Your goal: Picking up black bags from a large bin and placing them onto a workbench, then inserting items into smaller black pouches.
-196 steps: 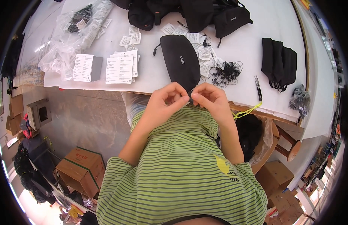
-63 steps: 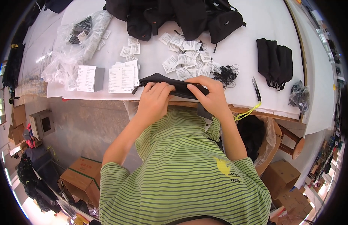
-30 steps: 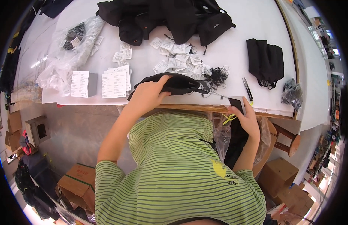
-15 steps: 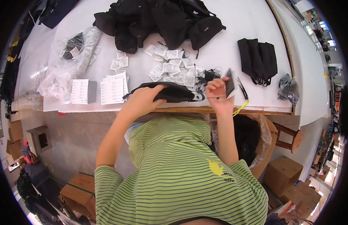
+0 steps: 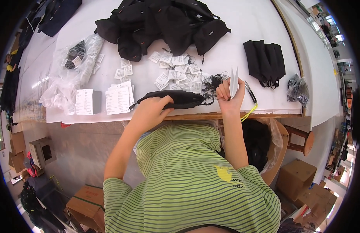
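Observation:
My left hand (image 5: 150, 110) is closed on the near side of a small black bag (image 5: 183, 99) at the table's front edge. The bag lies flattened and stretched sideways, with a loop at its right end. To its right, my right hand (image 5: 229, 99) is raised with curled fingers, gripping a white hang tag (image 5: 234, 86) that stands edge-on to the camera. A thin dark string seems to run from this hand toward the bag's loop. Behind the bag lie several loose white labels (image 5: 176, 73) and a tangle of black strings (image 5: 215, 80).
Black bags (image 5: 160, 27) are heaped at the back. Folded black bags (image 5: 264, 62) and a dark plastic-wrapped bundle (image 5: 297, 89) lie right, beyond a black pen-like tool (image 5: 250, 92). Stacked cards (image 5: 118, 99) and clear plastic (image 5: 71, 77) are left. An open carton (image 5: 279, 143) stands below.
The tag in my right hand has turned from showing its dark face to standing edge-on and white. My left hand and the bag have shifted slightly in view.

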Tool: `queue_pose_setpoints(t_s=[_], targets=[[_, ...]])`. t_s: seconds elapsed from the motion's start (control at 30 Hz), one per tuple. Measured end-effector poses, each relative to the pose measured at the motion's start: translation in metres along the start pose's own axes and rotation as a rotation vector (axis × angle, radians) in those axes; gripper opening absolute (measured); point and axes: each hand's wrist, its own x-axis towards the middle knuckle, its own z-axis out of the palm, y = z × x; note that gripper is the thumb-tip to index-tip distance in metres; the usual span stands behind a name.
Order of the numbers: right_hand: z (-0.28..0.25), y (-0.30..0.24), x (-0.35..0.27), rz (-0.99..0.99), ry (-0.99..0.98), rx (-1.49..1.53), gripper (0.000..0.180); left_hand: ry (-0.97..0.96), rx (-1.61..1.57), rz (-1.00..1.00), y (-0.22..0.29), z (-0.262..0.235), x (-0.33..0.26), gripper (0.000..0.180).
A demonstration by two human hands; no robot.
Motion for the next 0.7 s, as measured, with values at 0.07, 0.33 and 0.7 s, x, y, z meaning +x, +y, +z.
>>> queue_pose_setpoints(t_s=[0.07, 0.33, 0.7], targets=[[-0.001, -0.002, 0.0, -0.077, 0.064, -0.044, 0.031, 0.116, 0.035, 0.117, 0.0, 0.002, -0.003, 0.021], [-0.006, 0.008, -0.004, 0.147, 0.11, 0.215, 0.032, 0.183, 0.016, 0.181, -0.003, 0.005, -0.008, 0.018], [0.0, 0.007, -0.005, 0.107, 0.156, 0.205, 0.032, 0.196, -0.014, 0.167, -0.002, 0.006, -0.008, 0.018]])
